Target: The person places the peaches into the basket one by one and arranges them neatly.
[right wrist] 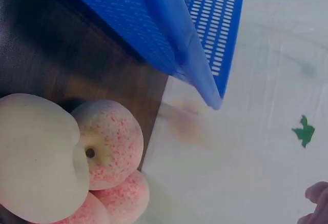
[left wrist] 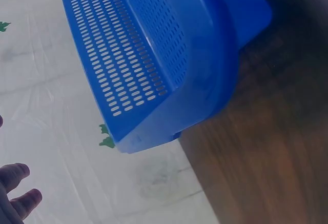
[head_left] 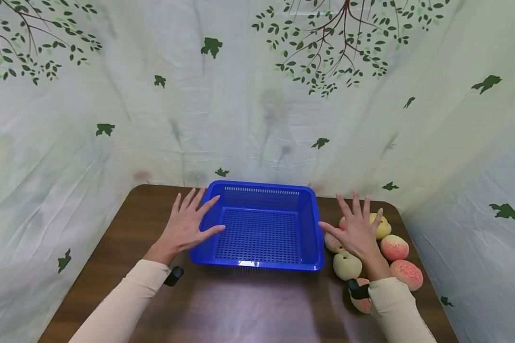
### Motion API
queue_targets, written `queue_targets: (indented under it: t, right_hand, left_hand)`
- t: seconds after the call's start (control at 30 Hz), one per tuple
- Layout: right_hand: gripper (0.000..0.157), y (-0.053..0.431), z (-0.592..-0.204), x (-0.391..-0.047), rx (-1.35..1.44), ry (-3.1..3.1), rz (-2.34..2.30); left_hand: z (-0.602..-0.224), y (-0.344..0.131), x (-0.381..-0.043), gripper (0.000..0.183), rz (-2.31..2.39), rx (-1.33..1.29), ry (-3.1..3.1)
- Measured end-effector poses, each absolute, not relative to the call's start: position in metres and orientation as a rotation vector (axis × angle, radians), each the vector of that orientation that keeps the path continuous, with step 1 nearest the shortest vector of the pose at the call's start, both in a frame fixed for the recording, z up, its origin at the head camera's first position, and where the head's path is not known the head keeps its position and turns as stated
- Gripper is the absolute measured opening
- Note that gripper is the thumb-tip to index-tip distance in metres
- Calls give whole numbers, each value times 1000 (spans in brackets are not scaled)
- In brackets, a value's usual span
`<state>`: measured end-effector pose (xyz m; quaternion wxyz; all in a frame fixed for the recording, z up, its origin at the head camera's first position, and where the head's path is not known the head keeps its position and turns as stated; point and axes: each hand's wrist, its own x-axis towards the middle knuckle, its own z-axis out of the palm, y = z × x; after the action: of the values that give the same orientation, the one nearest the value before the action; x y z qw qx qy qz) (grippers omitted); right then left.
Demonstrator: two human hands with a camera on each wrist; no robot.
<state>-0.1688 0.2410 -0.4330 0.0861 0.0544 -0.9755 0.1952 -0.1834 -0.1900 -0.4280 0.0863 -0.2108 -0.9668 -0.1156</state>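
Basket, blue rectangular perforated plastic, sits on the brown wood-grain table, around the middle, up by the far edge, long side facing the person. Rim up, mesh floor visible from the head view.

Left hand: fingers extended and spread, thumb out, gripping nothing. From the head it overlaps the basket's left rim; in the left wrist view the visible fingertips are apart from the basket.

Right hand: same posture, fingers splayed, gripping nothing. Thumb points at the basket's right rim; can't tell if it touches. Palm is over the fruit as seen from the head; contact there can't be told either.

Fruit is all right of the basket, on the table, at least seven peach-like pieces: round pale yellow-green fruit near the basket's front right corner, yellow fruit at the back, two pink speckled fruits on the outer right. Another pinkish one is partly hidden by the black wrist device; two more peek out beside the right thumb.

Cream sleeves on both arms. Whitish fabric backdrop with green leaf prints behind the table.
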Motion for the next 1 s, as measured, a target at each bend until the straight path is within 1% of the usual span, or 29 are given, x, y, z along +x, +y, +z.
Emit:
queue_targets:
  t: [0.27, 0.5, 0.77, 1.0]
  right_hand:
    - [91, 256, -433, -161, 140, -2850, 725]
    - [88, 277, -440, -149, 127, -2791, 971]
    - [87, 301, -452, -122, -4, -2648, 1421]
    - [88, 310, -476, -94, -158, -2492, 1490]
  left_hand:
    - [-433, -194, -185, 80, -483, -585, -2879]
    - [-446, -200, -183, 70, -762, -480, -2845]
    - [-464, -208, -178, 68, -1215, -272, -2843]
    - [-481, -212, -170, 65, -1509, -94, -2742]
